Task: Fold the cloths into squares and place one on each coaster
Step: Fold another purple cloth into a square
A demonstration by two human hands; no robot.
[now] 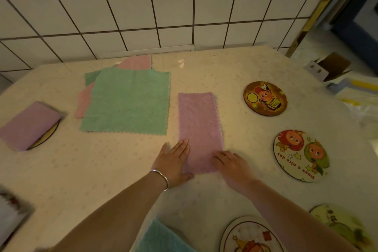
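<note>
A pale, faintly patterned tabletop stands against a wall of white tiles with dark grout. At the far left, a folded purple cloth lies on a coaster, covering most of it. To its right, a green cloth lies spread flat on top of a pile, with a pink cloth and another green one showing from under it at the back and left.

Right of the pile, near the middle of the tabletop, lies a pink-purple cloth, folded into a long strip that runs away from the person. The left hand, a silver bangle on its wrist, presses flat on the strip's near left edge, fingers straight, its grip released. The right hand rests on the near right corner with fingers slightly bent, also grasping nothing.

Further right, three bare round coasters carry cartoon pictures: a dark one farther back, a white one nearer, and a yellowish one at the lower right. Another coaster lies at the bottom edge, with a teal cloth to its left, under the person's arms.
</note>
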